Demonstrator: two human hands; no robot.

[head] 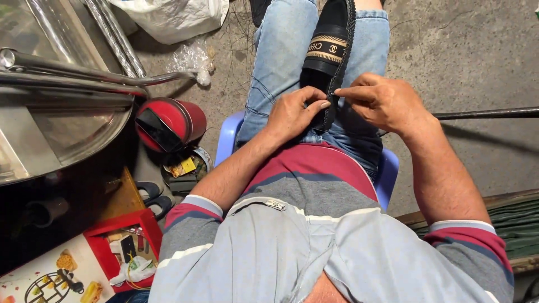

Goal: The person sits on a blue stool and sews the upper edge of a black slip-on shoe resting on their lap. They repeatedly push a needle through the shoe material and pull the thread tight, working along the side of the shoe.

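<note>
Nearest the lens, a grey polo shirt with red and navy bands is seen, its lower part cut off by the frame. The heel end of the black slip-on shoe is hidden between the hands, and its toe is cropped at the upper edge. Whether a needle or thread is pinched cannot be made out; something thin may be held.

A blue plastic stool is shown on a rough concrete floor. To one side, polished steel tubing, a red cylindrical container, an open red box of small items and a white plastic bag are visible.

The shoe is laid lengthwise on the lap, over blue jeans, sole edge turned upward. A braided black rim and a striped band across the vamp are displayed. The left hand is clasped about the shoe's rear edge; the right hand is closed in a pinch at that same rim, so both hands are drawn together.
</note>
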